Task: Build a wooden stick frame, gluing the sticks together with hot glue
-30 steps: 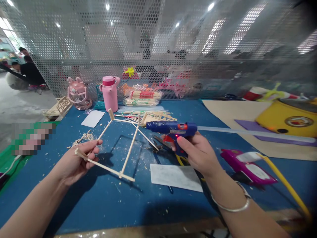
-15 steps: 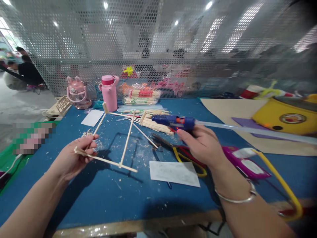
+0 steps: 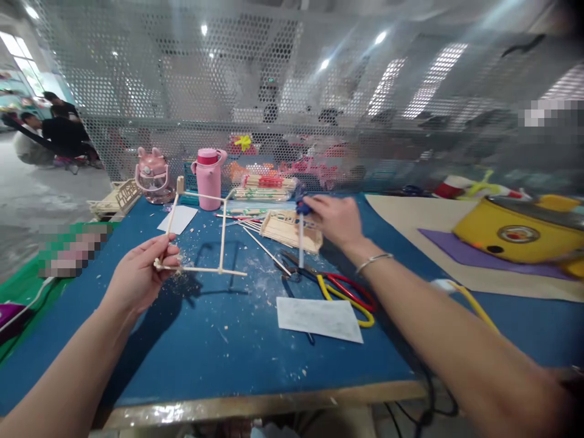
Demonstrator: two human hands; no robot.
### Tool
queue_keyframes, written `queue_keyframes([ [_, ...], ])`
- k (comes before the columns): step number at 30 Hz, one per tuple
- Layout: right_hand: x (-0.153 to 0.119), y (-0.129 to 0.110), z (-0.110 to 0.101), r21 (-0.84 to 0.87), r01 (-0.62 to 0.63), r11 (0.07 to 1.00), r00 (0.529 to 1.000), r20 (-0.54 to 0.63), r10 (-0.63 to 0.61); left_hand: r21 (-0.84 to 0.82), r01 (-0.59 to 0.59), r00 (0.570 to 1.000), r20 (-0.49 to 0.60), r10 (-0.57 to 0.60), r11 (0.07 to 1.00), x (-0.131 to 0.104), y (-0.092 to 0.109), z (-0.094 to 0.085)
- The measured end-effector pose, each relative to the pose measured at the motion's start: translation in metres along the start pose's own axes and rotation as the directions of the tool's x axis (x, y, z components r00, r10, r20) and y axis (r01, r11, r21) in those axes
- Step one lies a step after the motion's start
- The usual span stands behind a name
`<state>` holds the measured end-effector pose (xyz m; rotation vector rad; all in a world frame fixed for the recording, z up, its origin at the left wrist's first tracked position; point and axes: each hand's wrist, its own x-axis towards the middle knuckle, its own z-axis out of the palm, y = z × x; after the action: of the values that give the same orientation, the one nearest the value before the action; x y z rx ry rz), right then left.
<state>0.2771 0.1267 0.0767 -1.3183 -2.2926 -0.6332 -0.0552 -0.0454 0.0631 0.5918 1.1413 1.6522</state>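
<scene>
Pinched in the fingers of my left hand [image 3: 143, 271] is a frame of thin wooden sticks [image 3: 222, 237], held up above the blue table. My right hand [image 3: 337, 220] reaches toward the back of the table, closed on a blue glue gun [image 3: 303, 207]. A translucent glue stick [image 3: 301, 240] hangs down from the gun toward me. Below that hand lies a small wooden stick model [image 3: 292, 230], with loose sticks [image 3: 267, 246] beside it. Scissors with red and yellow handles [image 3: 347, 295] rest nearer me, next to a white paper strip [image 3: 319, 319].
A pink flask [image 3: 208, 182] and a pink clear bottle [image 3: 155, 176] stand at the back left. Bagged stick bundles [image 3: 264, 187] lie along the perforated metal screen [image 3: 182, 79]. At right, a yellow pot [image 3: 515, 228] sits on a purple mat [image 3: 438, 240]. People [image 3: 64, 131] sit far left.
My right hand has carried the glue gun back and left, turning it so the glue stick points toward me. My left hand has tilted the stick frame and raised its near edge.
</scene>
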Motion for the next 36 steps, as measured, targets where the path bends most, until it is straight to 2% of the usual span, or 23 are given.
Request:
queue_keyframes([
  [2, -0.005, -0.013, 0.024, -0.012, 0.033, 0.999, 0.992, 0.120, -0.031, 0.004, -0.041, 0.998, -0.038, 0.041, 0.999, 0.003, 0.000, -0.003],
  [4, -0.008, -0.020, 0.035, -0.004, -0.018, 1.000, 0.987, 0.161, 0.019, 0.008, -0.056, 0.997, -0.047, 0.057, 0.998, 0.005, 0.001, -0.005],
  [8, -0.014, -0.024, 0.032, 0.010, -0.116, 0.993, 0.963, 0.246, 0.110, 0.010, -0.060, 0.998, -0.029, 0.060, 0.998, 0.004, 0.001, -0.005],
  [12, -0.028, -0.027, 0.029, -0.025, -0.113, 0.993, 0.955, 0.272, 0.115, 0.009, -0.059, 0.998, 0.002, 0.059, 0.998, 0.001, 0.000, -0.002],
  [15, -0.033, -0.021, 0.037, -0.065, -0.059, 0.996, 0.958, 0.276, 0.075, 0.023, -0.065, 0.998, 0.011, 0.065, 0.998, 0.001, -0.001, -0.001],
  [20, -0.023, 0.002, 0.048, -0.060, -0.022, 0.998, 0.948, 0.315, 0.040, 0.036, -0.065, 0.998, 0.018, 0.065, 0.997, 0.002, -0.002, -0.001],
  [22, -0.020, 0.003, 0.045, -0.043, -0.033, 0.999, 0.949, 0.312, 0.045, 0.033, -0.065, 0.998, 0.028, 0.064, 0.997, 0.002, -0.002, -0.002],
  [24, -0.020, -0.006, 0.036, -0.021, -0.052, 0.998, 0.964, 0.261, 0.056, 0.029, -0.064, 0.997, 0.034, 0.063, 0.998, 0.002, -0.002, -0.002],
  [26, -0.020, -0.023, 0.021, 0.043, -0.048, 0.998, 0.984, 0.176, 0.040, 0.028, -0.061, 0.998, 0.029, 0.061, 0.998, 0.002, -0.003, -0.001],
  [28, -0.021, -0.044, 0.003, 0.193, -0.013, 0.981, 0.990, 0.137, -0.014, 0.012, -0.061, 0.997, 0.040, 0.061, 0.998, 0.001, -0.003, 0.000],
  [29, -0.021, -0.055, -0.006, 0.294, -0.007, 0.956, 0.989, 0.145, -0.037, 0.001, -0.058, 0.997, 0.057, 0.058, 0.998, 0.001, -0.003, 0.001],
  [31, -0.020, -0.076, -0.024, 0.525, -0.090, 0.846, 0.971, 0.236, -0.044, -0.021, -0.042, 0.993, 0.111, 0.045, 0.999, -0.001, -0.003, 0.002],
  [34, -0.016, -0.101, -0.048, 0.798, -0.238, 0.554, 0.948, 0.316, -0.048, -0.041, -0.004, 0.984, 0.179, 0.011, 0.999, -0.005, -0.004, 0.003],
  [36, -0.012, -0.112, -0.060, 0.879, -0.303, 0.368, 0.945, 0.327, -0.002, -0.059, 0.031, 0.975, 0.222, -0.017, 0.998, -0.006, -0.006, 0.002],
])
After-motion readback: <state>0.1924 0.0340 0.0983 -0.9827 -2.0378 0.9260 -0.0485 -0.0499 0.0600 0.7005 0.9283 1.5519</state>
